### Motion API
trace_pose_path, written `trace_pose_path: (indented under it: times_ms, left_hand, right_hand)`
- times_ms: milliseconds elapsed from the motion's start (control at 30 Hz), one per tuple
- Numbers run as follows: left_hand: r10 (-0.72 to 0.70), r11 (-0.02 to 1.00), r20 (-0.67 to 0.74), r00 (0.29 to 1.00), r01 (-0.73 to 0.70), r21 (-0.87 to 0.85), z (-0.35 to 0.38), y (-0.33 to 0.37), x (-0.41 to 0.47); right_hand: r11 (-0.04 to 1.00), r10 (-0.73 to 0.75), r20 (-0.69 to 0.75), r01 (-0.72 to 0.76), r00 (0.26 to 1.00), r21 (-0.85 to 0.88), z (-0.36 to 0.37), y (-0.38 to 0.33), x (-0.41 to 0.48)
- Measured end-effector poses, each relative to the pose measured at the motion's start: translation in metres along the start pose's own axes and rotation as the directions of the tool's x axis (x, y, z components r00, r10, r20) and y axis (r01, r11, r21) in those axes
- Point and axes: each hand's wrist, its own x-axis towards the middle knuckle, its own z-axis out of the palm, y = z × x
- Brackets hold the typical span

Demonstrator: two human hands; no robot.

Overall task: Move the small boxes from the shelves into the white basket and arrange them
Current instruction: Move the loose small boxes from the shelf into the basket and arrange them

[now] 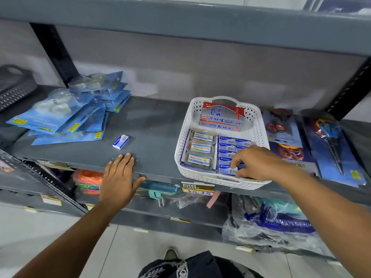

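The white basket [184,141] stands on the grey shelf [152,125], right of centre. Inside it lie red and silver Softek boxes [221,117] at the back, clear-lidded cases [199,149] at front left, and rows of small blue boxes [230,149] at front right. My right hand [255,163] reaches into the basket's front right corner, fingertips pinching a small blue box [227,169] in the nearest row. One more small blue box [121,141] lies alone on the shelf left of the basket. My left hand [120,177] rests flat on the shelf's front edge, fingers spread, holding nothing.
Blue blister packs of tape [66,115] are piled at the shelf's left. Carded scissors [331,145] lie right of the basket. A dark basket [14,87] sits at far left. Lower shelves hold bagged goods [281,223] and orange bands [88,177].
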Motion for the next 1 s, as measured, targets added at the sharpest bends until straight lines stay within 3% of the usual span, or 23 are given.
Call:
trace_pose_path:
  times_ms: [500,633,767,1000]
  left_hand:
    - [0.003,1.0,0.011,1.0,-0.003,0.01,0.001,-0.002,0.0]
    - [0.011,1.0,-0.01,1.0,-0.011,0.0,-0.001,0.0,0.0]
    - [0.014,1.0,-0.018,1.0,-0.014,-0.002,0.0,-0.001,-0.001]
    - [0.019,1.0,-0.014,1.0,-0.019,-0.008,0.001,-0.002,-0.001]
  right_hand:
    - [0.967,0.083,0.055,-0.094,0.995,0.238,0.004,0.007,0.005]
    - [0.967,0.1,-0.034,-0.089,0.994,0.237,-0.01,0.008,0.016]
    - [0.974,0.04,-0.164,-0.002,0.986,0.226,-0.028,-0.012,0.041]
    - [0.955,-0.154,-0.249,0.209,0.956,0.212,-0.054,-0.08,0.107]
